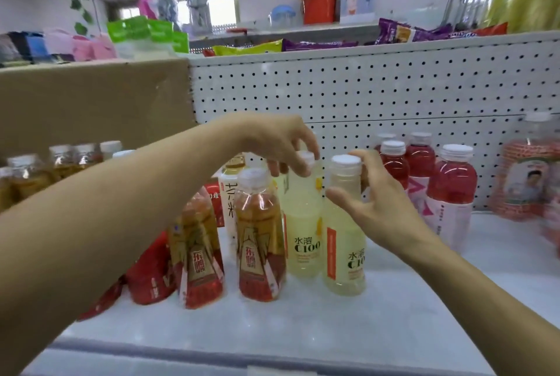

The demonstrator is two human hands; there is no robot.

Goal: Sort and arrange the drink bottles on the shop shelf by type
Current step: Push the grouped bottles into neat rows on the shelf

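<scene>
Two pale yellow C100 bottles stand side by side on the white shelf (pixel 318 333). My left hand (pixel 281 145) reaches over from the left and pinches the white cap of the rear yellow bottle (pixel 303 224). My right hand (pixel 378 209) curves around the neck of the front yellow bottle (pixel 345 254), thumb in front and fingers behind, spread apart. Left of them stand two orange-red energy drink bottles (pixel 260 248) (pixel 197 257), with a white bottle (pixel 231 196) behind. Several red drink bottles (pixel 451 181) stand to the right.
Amber tea bottles (pixel 30 175) line the far left, and red packets (pixel 148 272) lie by the energy drinks. Large red-labelled bottles (pixel 527 181) stand at the far right. A cardboard sheet (pixel 91 103) and white pegboard (pixel 378 87) back the shelf. Snacks lie on the upper shelf.
</scene>
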